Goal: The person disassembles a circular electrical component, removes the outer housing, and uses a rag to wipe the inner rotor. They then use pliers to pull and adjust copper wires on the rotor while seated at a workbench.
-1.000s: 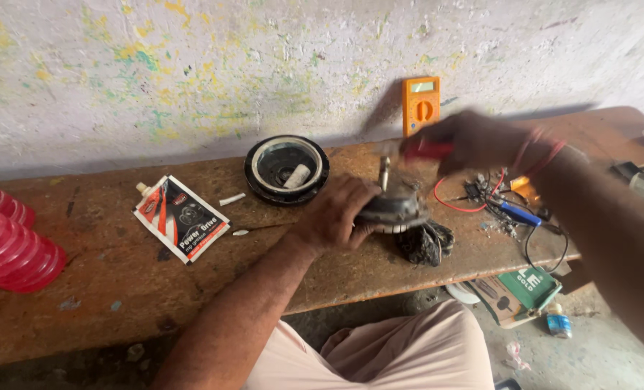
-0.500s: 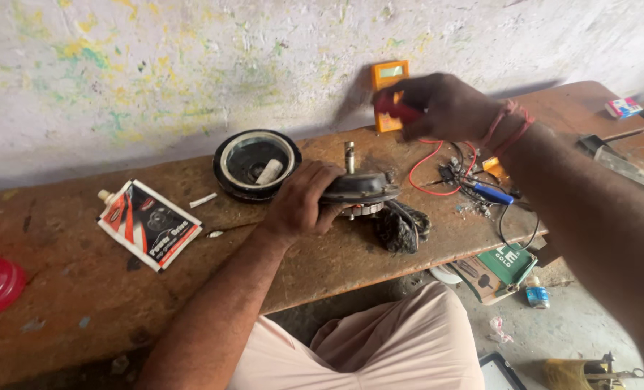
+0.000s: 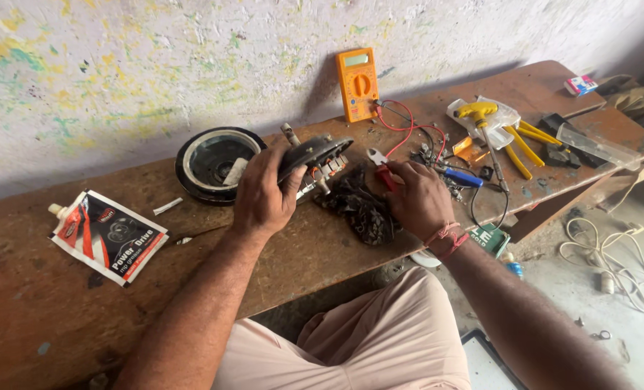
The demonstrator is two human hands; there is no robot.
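Left grip clasping tilted motor; right grip closed on red-handled pliers, dark rag between, on bench.

a single head-worn view looks steeply down and forward from above the person's lap onto the wooden bench, close enough that both forearms fill the foreground. beyond the bench rises the paint-flecked wall; right of the bench, floor shows.
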